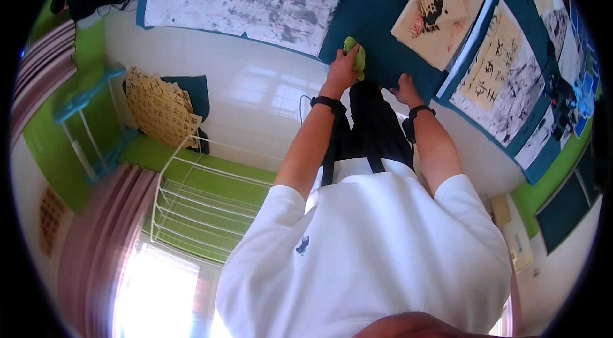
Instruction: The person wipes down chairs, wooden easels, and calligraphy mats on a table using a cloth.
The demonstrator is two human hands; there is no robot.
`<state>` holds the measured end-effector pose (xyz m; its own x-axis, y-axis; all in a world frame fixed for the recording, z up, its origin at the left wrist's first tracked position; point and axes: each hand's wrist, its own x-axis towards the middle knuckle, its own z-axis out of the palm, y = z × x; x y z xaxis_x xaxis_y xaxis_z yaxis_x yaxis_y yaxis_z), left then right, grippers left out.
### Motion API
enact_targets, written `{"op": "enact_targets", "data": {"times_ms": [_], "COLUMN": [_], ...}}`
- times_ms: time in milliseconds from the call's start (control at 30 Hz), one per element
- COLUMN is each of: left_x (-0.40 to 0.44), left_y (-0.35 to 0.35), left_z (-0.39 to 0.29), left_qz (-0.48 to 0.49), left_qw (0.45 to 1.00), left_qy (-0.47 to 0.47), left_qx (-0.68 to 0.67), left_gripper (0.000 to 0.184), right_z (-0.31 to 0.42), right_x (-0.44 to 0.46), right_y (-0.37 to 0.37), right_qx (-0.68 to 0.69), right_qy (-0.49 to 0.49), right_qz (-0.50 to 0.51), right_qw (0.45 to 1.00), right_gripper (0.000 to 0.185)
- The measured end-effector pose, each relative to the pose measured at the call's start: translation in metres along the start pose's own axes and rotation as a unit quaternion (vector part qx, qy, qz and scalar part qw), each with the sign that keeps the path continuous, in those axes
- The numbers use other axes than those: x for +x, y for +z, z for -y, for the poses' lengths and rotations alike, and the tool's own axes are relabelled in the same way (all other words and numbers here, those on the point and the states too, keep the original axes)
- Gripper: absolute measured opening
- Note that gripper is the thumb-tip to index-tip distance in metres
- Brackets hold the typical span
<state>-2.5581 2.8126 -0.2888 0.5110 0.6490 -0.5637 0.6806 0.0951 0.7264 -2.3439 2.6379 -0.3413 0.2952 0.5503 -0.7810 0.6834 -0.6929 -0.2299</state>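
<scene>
A crumpled green cloth (359, 62) lies under and in the fingers of my left hand (343, 70), at the front edge of the dark teal table cover (377, 25). To the right, my right hand (405, 91) rests at the same edge with its fingers apart and nothing visible in it. Both wrists wear black bands. Beyond my right hand is a stack of tan paper (415, 25) with a black and white panda picture (435, 10) on top.
An ink-stained white sheet (249, 0) covers the table at left. At right, a pale strip (472, 25) borders sheets with calligraphy (495, 70). A white rack (214, 204), a blue stand (80, 105) and yellow written papers (159, 105) stand at lower left.
</scene>
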Motion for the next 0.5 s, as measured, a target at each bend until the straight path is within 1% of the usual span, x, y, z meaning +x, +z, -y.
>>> {"op": "enact_targets", "data": {"times_ms": [33, 67, 133, 167, 233, 267, 300, 367, 400, 433, 467, 500], "left_x": [0.000, -0.001, 0.001, 0.000, -0.010, -0.012, -0.013, -0.017, -0.019, -0.020, -0.019, -0.017], "left_y": [-0.010, -0.015, -0.030, -0.045, -0.081, -0.090, -0.099, -0.116, -0.124, -0.130, -0.133, -0.129], "left_z": [0.003, 0.004, 0.009, 0.006, 0.000, 0.010, 0.022, 0.046, 0.057, 0.066, 0.078, 0.089], "left_qz": [-0.005, -0.005, -0.097, -0.107, -0.213, -0.271, -0.328, -0.415, -0.447, -0.477, -0.482, -0.482], "left_qw": [1.000, 1.000, 0.993, 0.991, 0.969, 0.957, 0.941, 0.908, 0.894, 0.878, 0.876, 0.876], "left_qy": [0.003, 0.003, 0.065, 0.063, 0.084, 0.083, 0.081, 0.060, 0.039, 0.018, 0.010, 0.007], "left_qx": [-0.012, -0.012, -0.036, -0.041, -0.089, -0.062, -0.032, -0.006, 0.019, 0.044, 0.023, 0.023], "left_gripper": [0.072, 0.072, 0.065, 0.065, 0.063, 0.061, 0.059, 0.055, 0.054, 0.054, 0.052, 0.052], "right_z": [0.002, -0.001, -0.001, 0.002, 0.005, 0.004, 0.011, 0.026, 0.029, 0.032, 0.034, 0.038], "right_x": [0.002, -0.002, 0.002, 0.004, 0.005, 0.010, 0.010, 0.011, 0.012, 0.015, 0.015, 0.012], "right_y": [-0.002, 0.001, -0.003, -0.004, -0.003, -0.004, -0.010, -0.020, -0.023, -0.028, -0.032, -0.037], "right_qx": [-0.009, -0.005, -0.007, -0.015, -0.061, -0.071, -0.077, -0.114, -0.115, -0.108, -0.101, -0.103], "right_qy": [-0.008, -0.001, -0.010, -0.017, 0.035, 0.053, 0.051, 0.090, 0.090, 0.094, 0.098, 0.097], "right_qz": [0.002, 0.007, 0.025, 0.025, 0.034, 0.066, 0.066, 0.111, 0.112, 0.143, 0.174, 0.176], "right_qw": [1.000, 1.000, 1.000, 0.999, 0.997, 0.994, 0.994, 0.983, 0.983, 0.979, 0.975, 0.974], "right_gripper": [0.061, 0.061, 0.063, 0.063, 0.065, 0.071, 0.071, 0.073, 0.073, 0.073, 0.073, 0.073]}}
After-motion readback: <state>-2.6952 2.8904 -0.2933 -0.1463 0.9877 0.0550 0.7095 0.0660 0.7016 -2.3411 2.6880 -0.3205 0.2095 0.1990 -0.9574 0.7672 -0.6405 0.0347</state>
